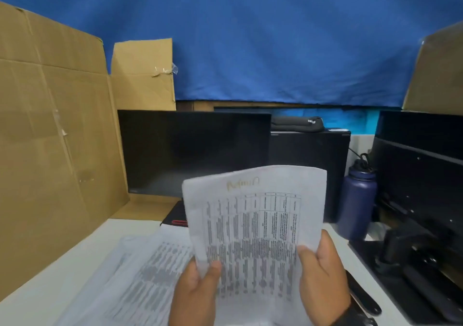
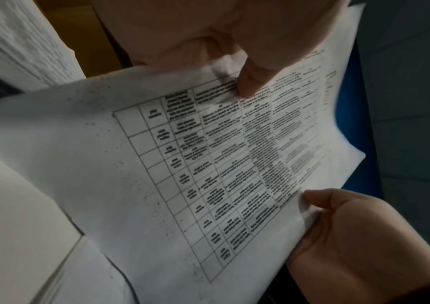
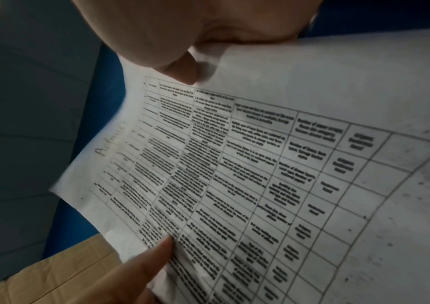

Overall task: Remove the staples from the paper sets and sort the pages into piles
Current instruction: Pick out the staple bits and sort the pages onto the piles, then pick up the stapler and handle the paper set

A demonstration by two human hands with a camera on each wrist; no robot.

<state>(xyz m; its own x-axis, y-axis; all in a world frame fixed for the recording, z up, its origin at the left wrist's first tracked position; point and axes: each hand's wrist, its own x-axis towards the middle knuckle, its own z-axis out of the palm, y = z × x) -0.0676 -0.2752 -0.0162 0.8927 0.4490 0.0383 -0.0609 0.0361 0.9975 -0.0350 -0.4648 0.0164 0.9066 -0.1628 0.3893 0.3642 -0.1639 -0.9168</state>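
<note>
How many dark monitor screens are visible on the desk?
2: one monitor stands behind the held paper, and one at the right edge. More may be hidden outside the view.

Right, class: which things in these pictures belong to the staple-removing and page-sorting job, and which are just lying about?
Part of the job:
- printed sheet, held up by the left hand and right hand
- pages on the desk

Just lying about:
- dark monitor
- blue bottle
- cardboard
- blue cloth
</note>
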